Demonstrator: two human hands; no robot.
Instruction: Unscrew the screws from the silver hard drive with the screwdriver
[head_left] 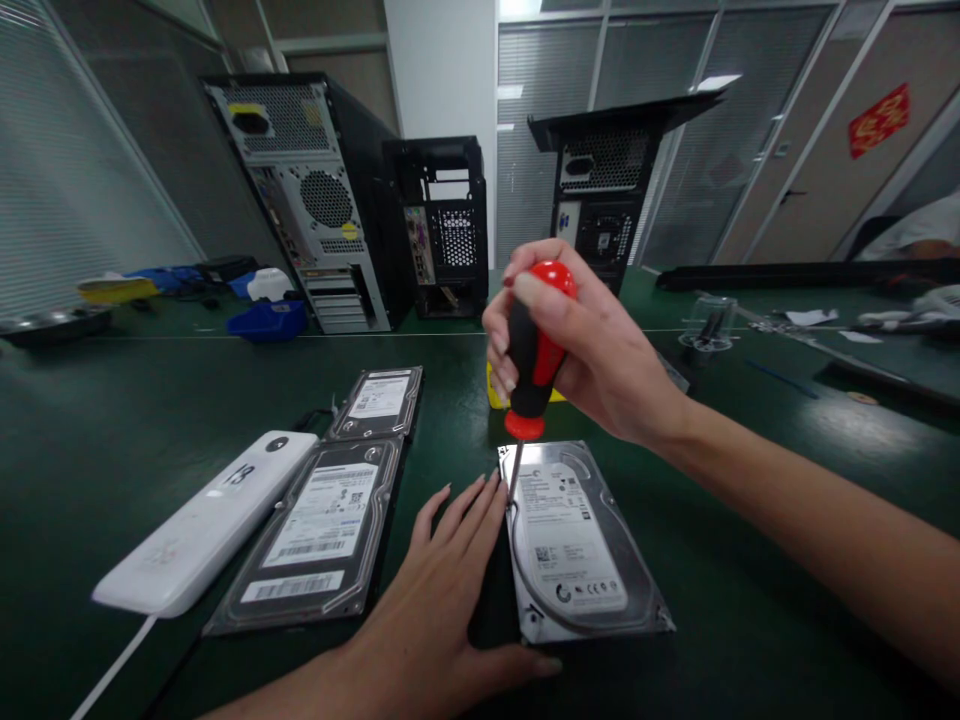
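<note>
My right hand (592, 345) grips a red and black screwdriver (534, 360), held upright with its tip at the left edge of a silver hard drive (574, 545) lying flat on the green table. Pressed flat against that drive's left side is my left hand (442, 590), fingers spread, with the thumb along the drive's near edge. Two more hard drives lie to the left: one close (319, 535) and one further back (379, 402).
A white power strip (206, 525) lies left of the drives. Three open computer cases (322, 200) (446, 225) (607, 190) stand at the back. A blue bin (270, 320) is behind at left, and a clear plastic cup (709, 322) sits at right. Another person's sleeve (919, 235) shows far right.
</note>
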